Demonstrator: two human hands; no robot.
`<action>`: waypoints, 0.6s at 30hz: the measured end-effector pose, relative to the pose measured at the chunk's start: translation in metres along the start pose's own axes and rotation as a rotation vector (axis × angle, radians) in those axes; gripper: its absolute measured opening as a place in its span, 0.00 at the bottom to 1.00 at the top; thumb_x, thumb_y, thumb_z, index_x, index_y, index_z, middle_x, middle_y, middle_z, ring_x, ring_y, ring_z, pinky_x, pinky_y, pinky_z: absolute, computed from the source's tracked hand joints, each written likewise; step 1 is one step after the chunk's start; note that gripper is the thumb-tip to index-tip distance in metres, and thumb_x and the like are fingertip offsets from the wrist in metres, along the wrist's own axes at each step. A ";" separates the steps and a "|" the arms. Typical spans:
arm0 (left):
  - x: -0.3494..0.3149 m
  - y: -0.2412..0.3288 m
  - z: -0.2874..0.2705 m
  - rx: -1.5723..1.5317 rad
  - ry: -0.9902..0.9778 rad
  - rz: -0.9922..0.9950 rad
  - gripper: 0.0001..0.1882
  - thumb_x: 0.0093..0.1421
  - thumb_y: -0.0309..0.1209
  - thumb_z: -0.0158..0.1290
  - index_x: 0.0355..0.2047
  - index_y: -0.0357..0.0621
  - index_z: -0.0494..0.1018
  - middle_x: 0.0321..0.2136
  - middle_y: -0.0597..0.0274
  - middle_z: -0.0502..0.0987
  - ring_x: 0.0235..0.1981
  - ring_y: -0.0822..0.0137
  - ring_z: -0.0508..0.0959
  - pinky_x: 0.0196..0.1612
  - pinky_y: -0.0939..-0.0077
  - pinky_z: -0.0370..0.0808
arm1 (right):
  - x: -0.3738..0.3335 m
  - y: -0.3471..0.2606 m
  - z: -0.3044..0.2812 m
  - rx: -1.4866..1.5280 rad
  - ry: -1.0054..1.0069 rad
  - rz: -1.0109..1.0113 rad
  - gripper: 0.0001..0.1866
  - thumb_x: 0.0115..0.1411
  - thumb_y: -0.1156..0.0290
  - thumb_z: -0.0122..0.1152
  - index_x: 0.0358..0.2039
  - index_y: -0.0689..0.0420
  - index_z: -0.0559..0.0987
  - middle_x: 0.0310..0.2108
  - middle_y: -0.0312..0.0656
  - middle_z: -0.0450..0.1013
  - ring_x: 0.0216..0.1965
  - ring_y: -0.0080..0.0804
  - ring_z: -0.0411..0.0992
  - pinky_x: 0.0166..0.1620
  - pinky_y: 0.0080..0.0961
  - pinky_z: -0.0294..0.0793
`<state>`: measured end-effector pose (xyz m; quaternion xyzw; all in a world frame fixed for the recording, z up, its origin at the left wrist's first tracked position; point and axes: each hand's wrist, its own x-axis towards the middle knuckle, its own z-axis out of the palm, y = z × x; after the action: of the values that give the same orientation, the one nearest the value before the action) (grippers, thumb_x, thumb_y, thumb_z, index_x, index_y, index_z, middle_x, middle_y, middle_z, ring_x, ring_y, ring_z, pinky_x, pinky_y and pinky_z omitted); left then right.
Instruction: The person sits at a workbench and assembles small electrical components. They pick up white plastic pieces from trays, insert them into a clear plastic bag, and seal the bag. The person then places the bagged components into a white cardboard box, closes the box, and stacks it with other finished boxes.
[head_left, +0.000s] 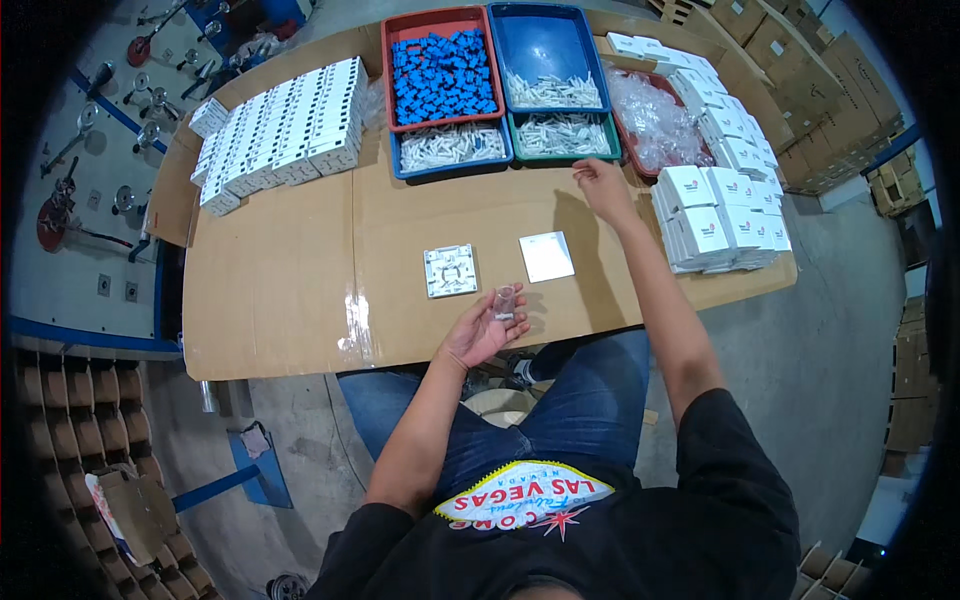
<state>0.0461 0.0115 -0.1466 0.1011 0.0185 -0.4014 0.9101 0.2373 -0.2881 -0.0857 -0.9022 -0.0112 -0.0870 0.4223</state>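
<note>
My left hand [483, 328] is turned palm up near the table's front edge. Its fingers are curled around a small clear plastic bag [505, 301], with something pale at the bag's lower end. Just in front of the green tray [563, 157] of small white parts, my right hand [603, 190] hovers with its fingertips pinched together; whether anything is between them is too small to tell. Beyond my left hand lies a square white frame [450, 271] with moulded inner detail facing up. A flat white square plate [546, 257] rests to its right.
Stacked white square units [285, 130] fill the back left. Behind are a red tray [383, 70] of blue parts, a blue tray [545, 45] and another blue tray [452, 172] with white pieces. Clear bags [655, 120] and piled white boxes [705, 230] stand at right.
</note>
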 end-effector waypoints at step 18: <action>0.000 0.003 -0.001 0.005 0.006 -0.072 0.31 0.70 0.45 0.50 0.67 0.40 0.61 0.52 0.55 0.73 0.51 0.59 0.75 0.64 0.58 0.68 | 0.125 0.033 0.015 -0.587 -0.028 0.043 0.14 0.53 0.66 0.69 0.39 0.59 0.85 0.38 0.54 0.82 0.43 0.51 0.81 0.45 0.36 0.79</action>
<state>0.0481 0.0140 -0.1474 0.1037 0.0240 -0.4337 0.8947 0.3660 -0.3044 -0.1000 -0.9870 0.0280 -0.0651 0.1446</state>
